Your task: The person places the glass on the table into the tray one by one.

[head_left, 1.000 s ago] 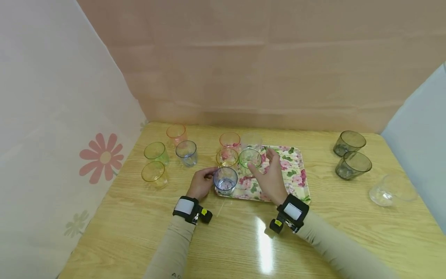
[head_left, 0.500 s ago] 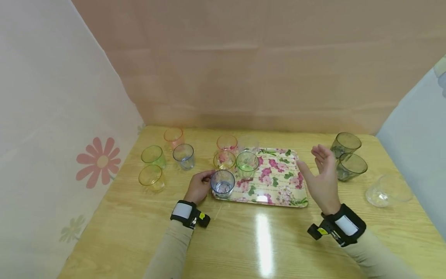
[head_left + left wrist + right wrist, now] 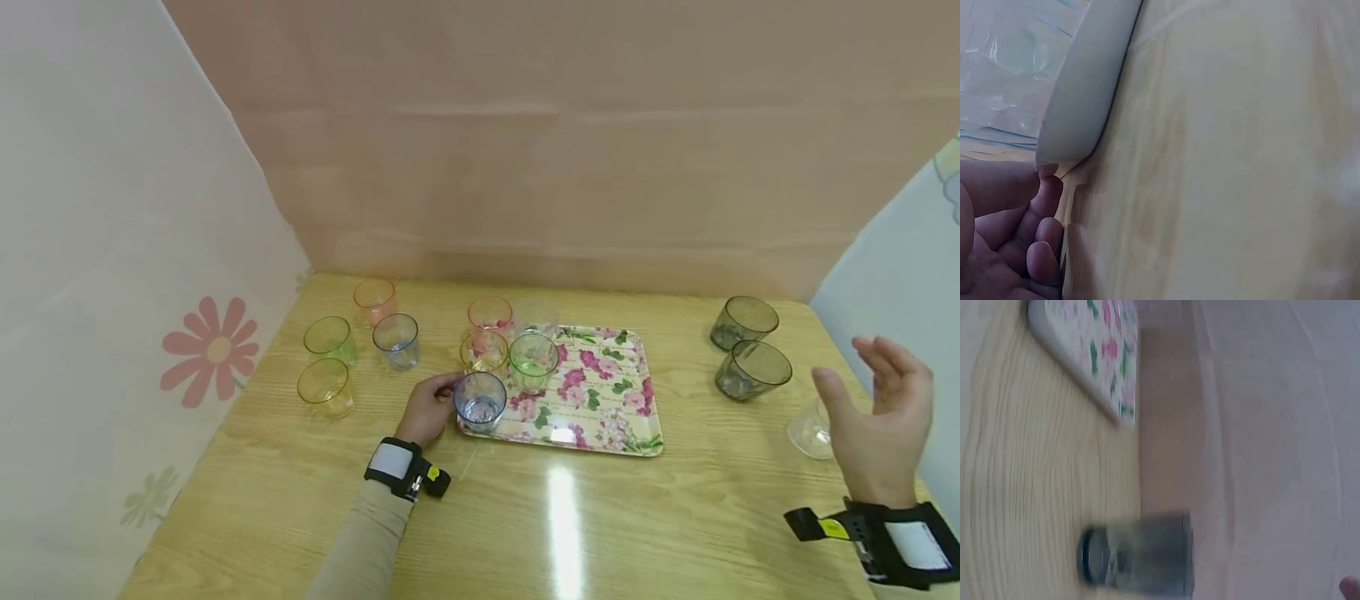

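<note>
At the left edge of the flowered tray [image 3: 600, 429], my left hand [image 3: 424, 412] pinches the rim between thumb and fingertip; the pale tray wall [image 3: 1085, 94] fills the upper left of the left wrist view. Right beside that hand a blue glass [image 3: 480, 407] stands on the tray. Behind it are a yellow glass [image 3: 483, 357] and a green glass [image 3: 533, 367], with a red-rimmed glass [image 3: 491, 313] and a clear glass [image 3: 537, 317] farther back. My right hand [image 3: 879, 433], fingers spread and holding nothing, is raised at the far right, partly covering another clear glass [image 3: 807, 433].
Two smoky grey glasses [image 3: 753, 372] stand at the right; one grey glass [image 3: 1147, 556] shows blurred in the right wrist view. On the left are a pink glass [image 3: 375, 302], a blue-grey glass [image 3: 397, 343], a green glass [image 3: 332, 340] and a yellow glass [image 3: 327, 388]. Papered walls surround the wooden table [image 3: 480, 517].
My right hand has moved from beside the green glass across the tray and past the grey glasses to the far right. My left hand has stayed at the tray's edge.
</note>
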Demonstrator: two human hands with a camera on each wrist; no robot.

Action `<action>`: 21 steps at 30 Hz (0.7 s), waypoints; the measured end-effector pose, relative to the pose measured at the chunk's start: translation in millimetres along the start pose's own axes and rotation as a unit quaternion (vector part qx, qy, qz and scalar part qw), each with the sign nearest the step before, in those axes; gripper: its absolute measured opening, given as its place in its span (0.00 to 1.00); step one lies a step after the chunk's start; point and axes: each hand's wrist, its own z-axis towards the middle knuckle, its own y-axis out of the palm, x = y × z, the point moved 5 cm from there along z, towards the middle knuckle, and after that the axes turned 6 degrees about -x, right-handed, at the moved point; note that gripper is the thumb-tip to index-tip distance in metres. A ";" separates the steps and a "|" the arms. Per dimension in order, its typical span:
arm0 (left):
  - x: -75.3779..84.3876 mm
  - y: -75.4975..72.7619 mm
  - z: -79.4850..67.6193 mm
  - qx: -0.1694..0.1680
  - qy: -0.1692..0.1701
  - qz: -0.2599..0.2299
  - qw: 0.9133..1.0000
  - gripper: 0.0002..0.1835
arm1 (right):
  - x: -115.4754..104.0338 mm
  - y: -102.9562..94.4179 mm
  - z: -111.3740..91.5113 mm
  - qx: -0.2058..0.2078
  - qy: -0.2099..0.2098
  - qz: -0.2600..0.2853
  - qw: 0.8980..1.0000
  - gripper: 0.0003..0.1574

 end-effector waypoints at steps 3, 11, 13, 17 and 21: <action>2.6 -0.1 -1.2 -0.002 -0.005 -0.001 1.000 0.19 | 17.8 -25.6 4.5 0.027 0.018 -0.029 0.999 0.38; 4.2 0.1 -1.7 -0.004 -0.001 0.000 1.000 0.19 | 72.8 -55.4 -0.7 0.012 0.108 0.087 0.990 0.61; 3.9 0.4 -1.4 -0.005 -0.002 0.000 1.000 0.19 | 83.1 -56.5 -2.0 -0.010 0.109 0.123 0.986 0.61; 3.2 0.4 -1.2 -0.007 -0.002 0.003 1.000 0.20 | 96.5 -55.5 -5.4 -0.032 0.109 0.204 0.973 0.62; 2.7 0.1 -1.6 -0.006 -0.010 0.003 1.000 0.20 | 106.4 -53.6 -12.0 -0.067 0.134 0.216 0.965 0.66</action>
